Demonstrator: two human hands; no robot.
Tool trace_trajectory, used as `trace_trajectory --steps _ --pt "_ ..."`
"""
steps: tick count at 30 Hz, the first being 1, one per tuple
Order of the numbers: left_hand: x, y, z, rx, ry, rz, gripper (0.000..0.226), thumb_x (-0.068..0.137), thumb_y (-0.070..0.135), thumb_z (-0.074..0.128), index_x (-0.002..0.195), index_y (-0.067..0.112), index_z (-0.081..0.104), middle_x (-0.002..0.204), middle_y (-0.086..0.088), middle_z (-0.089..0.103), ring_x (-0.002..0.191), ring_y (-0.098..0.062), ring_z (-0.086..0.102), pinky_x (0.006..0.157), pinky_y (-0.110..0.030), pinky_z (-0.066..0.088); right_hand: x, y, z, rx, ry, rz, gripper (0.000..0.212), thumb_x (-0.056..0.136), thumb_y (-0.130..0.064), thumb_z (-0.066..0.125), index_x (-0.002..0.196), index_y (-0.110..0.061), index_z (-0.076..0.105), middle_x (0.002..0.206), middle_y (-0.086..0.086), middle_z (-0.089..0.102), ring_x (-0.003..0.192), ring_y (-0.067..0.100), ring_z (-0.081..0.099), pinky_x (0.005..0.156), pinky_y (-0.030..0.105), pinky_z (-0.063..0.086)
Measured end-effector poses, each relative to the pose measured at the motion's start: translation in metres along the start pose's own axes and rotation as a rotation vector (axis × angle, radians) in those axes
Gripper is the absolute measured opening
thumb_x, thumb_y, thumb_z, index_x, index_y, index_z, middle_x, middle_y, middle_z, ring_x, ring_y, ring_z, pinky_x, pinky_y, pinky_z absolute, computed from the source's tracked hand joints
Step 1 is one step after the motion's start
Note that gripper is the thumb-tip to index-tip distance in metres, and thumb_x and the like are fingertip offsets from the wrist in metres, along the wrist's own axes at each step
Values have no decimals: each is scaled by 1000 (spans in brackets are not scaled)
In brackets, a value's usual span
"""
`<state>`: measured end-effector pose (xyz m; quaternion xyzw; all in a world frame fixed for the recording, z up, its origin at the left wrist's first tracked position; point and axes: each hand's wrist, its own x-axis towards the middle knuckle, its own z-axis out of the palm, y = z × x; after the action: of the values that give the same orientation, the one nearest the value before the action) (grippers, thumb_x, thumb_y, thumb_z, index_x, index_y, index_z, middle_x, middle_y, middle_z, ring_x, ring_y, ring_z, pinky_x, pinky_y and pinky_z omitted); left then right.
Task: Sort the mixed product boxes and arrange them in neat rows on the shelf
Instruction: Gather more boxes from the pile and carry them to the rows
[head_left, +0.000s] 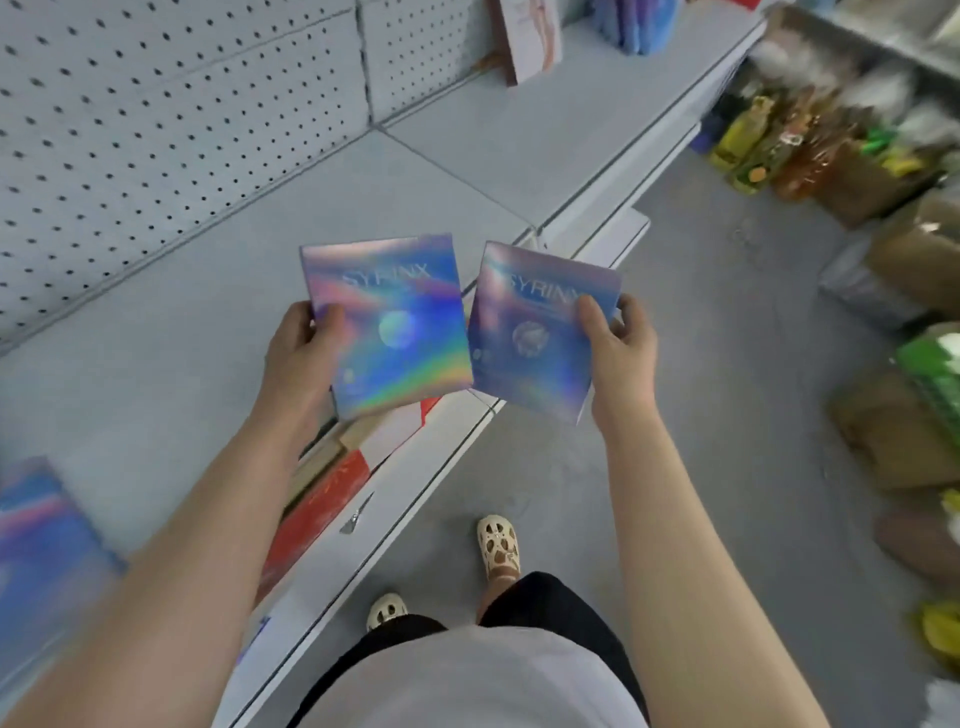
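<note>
Holding one flat iridescent blue cardboard box (387, 327) in the left hand (296, 348) and its twin box (540, 332) in the right hand (621, 343), each pinched thumb-on-face above the pale grey metal shelf's (171, 332) front edge. Placing well likely means setting both upright, edges flush, faces forward, beside the matching blue box (41, 540) left of the left hand.

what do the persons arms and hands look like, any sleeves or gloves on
Both arms are bare from the frame edge down to the wrists, with no sleeves in view. The left hand and right hand wear no gloves, and no rings, watch or bracelets show. The fingers are bare too, with short nails.
</note>
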<state>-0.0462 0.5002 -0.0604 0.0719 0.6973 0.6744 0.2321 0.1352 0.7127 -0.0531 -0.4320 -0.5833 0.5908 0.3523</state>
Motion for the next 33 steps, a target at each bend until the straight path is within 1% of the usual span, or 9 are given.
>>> trace_trajectory --steps 5,7,10,14,18,22,26,28,33 --pt "3 0 89 -26 -101 -8 10 94 33 58 93 22 59 99 -5 70 87 -22 69 75 -39 58 35 11 -72 7 117 -5 7 77 -35 70 78 -35 62 82 11 59 76 23 54 68 43 46" --pt "9 -1 130 -5 -132 5 14 87 39 61 90 26 61 100 -5 70 89 -23 68 83 -48 55 60 14 -101 3 130 -6 8 75 -39 70 79 -37 63 83 11 60 77 23 54 69 50 50" --pt "20 -4 196 14 -155 30 12 88 37 59 90 25 60 99 -4 70 88 -23 67 85 -50 54 107 16 -146 -4 123 -20 8 76 -38 69 82 -38 64 87 15 64 79 25 57 79 64 51" --pt "29 -2 287 -25 -181 53 7 99 23 53 97 22 59 98 1 70 85 -15 68 80 -37 54 174 7 -204 -56 130 -14 11 79 -38 68 88 -39 63 102 25 65 82 26 59 84 64 50" --pt "46 2 352 -33 -170 75 27 91 35 58 109 15 61 107 -9 69 94 -25 66 89 -47 51 238 -2 -245 -93 115 -30 11 79 -40 67 90 -41 63 106 24 62 82 25 57 86 64 50" --pt "74 6 403 -29 -125 49 41 83 47 62 108 15 61 113 -14 69 105 -35 66 93 -60 49 297 -7 -265 -96 98 -34 10 80 -40 66 89 -42 62 107 28 58 81 23 54 85 62 50" --pt "114 14 453 -23 -95 68 21 92 37 55 97 18 61 100 -2 69 86 -18 66 81 -39 53 361 -9 -269 -100 68 -29 11 81 -42 65 90 -40 61 104 27 58 80 24 52 79 52 51" --pt "143 15 478 -44 -79 82 13 94 34 54 91 22 59 95 2 68 82 -14 65 75 -32 52 398 -11 -266 -101 57 -40 8 83 -40 65 90 -40 61 105 26 59 80 25 54 80 58 52" --pt "233 31 530 -72 -29 101 18 95 37 54 96 20 59 100 -4 66 91 -22 62 82 -40 52 499 -28 -249 -58 37 -69 8 87 -31 66 92 -33 60 104 27 62 80 26 58 80 60 53"
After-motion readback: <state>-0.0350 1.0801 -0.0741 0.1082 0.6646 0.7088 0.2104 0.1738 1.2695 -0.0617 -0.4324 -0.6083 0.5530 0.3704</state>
